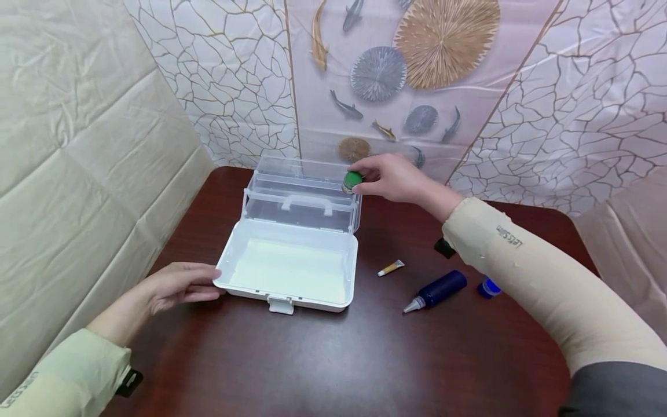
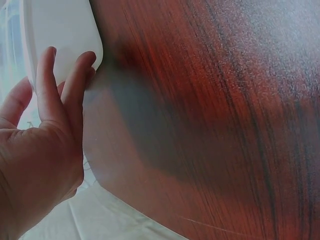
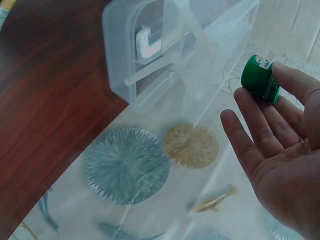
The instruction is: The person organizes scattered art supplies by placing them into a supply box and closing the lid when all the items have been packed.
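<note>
A white storage box (image 1: 292, 266) stands with its clear lid (image 1: 302, 185) swung back, revealing translucent trays and a white handle. At its front left corner my left hand (image 1: 182, 285) holds the box, thumb on the rim and fingers against the outside wall; the left wrist view shows these fingers on the white side (image 2: 65, 30). My right hand (image 1: 391, 178) pinches a small green jar (image 1: 352, 180) between thumb and fingers, above the right end of the trays. In the right wrist view the green jar (image 3: 260, 77) has a white label and sits beside the clear lid.
Right of the box on the dark wood table (image 1: 333, 359) lie a small yellow tube (image 1: 391, 268), a dark blue bottle (image 1: 440, 289) with a pointed nozzle, and a blue jar (image 1: 488, 288) near the right sleeve. A patterned cloth (image 1: 365, 127) hangs behind the table.
</note>
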`<state>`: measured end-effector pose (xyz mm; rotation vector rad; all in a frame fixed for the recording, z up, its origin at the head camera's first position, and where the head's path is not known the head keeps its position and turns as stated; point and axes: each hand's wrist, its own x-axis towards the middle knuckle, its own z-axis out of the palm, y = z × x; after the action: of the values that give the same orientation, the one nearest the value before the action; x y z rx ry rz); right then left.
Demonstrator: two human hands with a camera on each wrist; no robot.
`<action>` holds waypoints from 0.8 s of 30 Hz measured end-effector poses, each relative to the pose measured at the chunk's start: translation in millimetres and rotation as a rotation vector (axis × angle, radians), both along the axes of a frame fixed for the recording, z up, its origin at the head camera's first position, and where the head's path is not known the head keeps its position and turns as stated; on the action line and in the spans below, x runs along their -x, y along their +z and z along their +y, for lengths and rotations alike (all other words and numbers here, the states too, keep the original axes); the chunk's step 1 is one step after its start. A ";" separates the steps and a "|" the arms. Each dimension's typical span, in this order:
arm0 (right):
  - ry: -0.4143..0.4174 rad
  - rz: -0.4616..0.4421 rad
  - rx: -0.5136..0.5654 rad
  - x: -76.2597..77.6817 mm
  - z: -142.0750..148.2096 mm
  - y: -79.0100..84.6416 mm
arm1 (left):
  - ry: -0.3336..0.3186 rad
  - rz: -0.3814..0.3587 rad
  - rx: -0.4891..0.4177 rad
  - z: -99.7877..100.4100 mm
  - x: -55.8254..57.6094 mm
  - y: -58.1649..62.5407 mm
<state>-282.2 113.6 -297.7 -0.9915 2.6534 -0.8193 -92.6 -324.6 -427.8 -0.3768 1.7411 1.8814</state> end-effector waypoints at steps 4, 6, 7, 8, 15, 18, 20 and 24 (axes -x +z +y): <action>0.024 0.024 -0.027 2.5 -12.0 1.8 | -0.002 0.006 0.001 1.5 -0.7 0.2; 0.033 0.033 -0.044 4.2 -18.1 3.0 | -0.002 0.009 -0.001 1.9 -0.6 0.1; 0.036 0.037 -0.052 5.3 -21.3 3.3 | 0.000 0.009 -0.001 2.0 -0.6 0.1; 0.040 0.042 -0.058 6.4 -24.5 3.8 | 0.002 0.008 -0.001 1.8 -0.5 0.1; 0.083 0.034 -0.069 13.5 -46.8 6.1 | 0.001 0.004 0.004 0.6 -0.5 -0.5; 0.097 0.024 -0.080 15.4 -54.0 5.4 | 0.002 0.002 0.010 0.7 -0.8 -0.3; 0.107 0.020 -0.085 16.0 -57.6 4.0 | 0.002 0.001 0.013 0.7 -1.0 -0.3; 0.138 0.040 -0.089 16.4 -64.6 0.4 | 0.001 0.004 0.012 0.0 -1.0 -0.5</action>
<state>-298.6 48.9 -297.4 -1.1637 2.5944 -0.6535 -91.6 -324.6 -428.3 -0.3794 1.7559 1.8740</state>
